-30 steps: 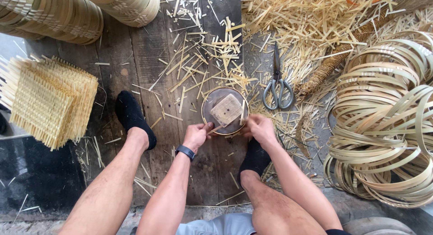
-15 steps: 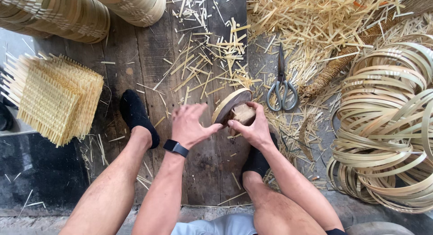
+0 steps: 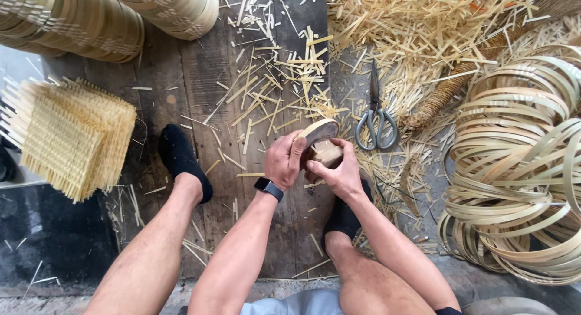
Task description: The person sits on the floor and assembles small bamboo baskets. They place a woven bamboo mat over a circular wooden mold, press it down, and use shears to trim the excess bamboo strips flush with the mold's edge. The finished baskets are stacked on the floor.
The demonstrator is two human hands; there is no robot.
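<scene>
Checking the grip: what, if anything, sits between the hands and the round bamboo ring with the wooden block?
Nothing visible. The left hand and right hand both hold the ring and block directly, above the plank floor.

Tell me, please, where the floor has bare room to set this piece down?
Bare boards lie between the woven mats and the left foot. Crowded: offcuts ahead, scissors and bamboo hoops to the right.

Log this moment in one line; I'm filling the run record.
left hand: grips bamboo ring, tilted | right hand: on wooden block inside
</scene>
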